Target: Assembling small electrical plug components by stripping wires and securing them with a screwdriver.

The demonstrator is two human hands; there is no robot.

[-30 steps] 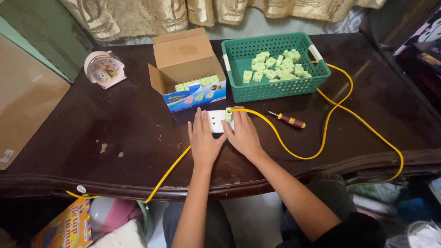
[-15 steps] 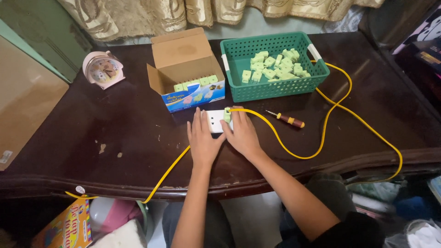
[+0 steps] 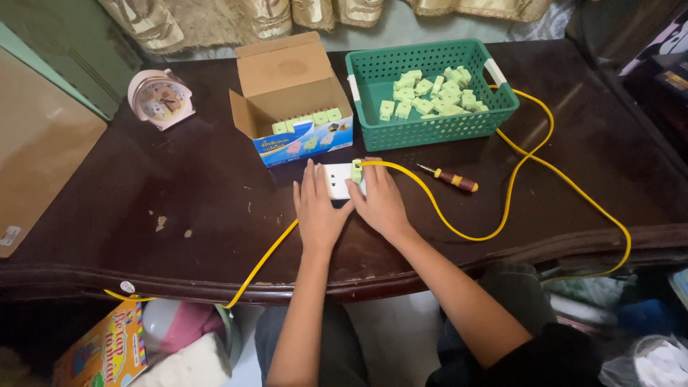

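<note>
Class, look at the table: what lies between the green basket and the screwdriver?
In the head view, only bare dark table separates the green basket from the screwdriver; the yellow cable curves past to the right, not between them.

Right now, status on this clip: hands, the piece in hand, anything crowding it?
Left hand and right hand flat on white socket block. Green plug seated, yellow cable attached. Screwdriver lies apart.

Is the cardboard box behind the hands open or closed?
Open. The cardboard box has its top flap folded up and back, and pale green pieces show in a row inside it.
</note>
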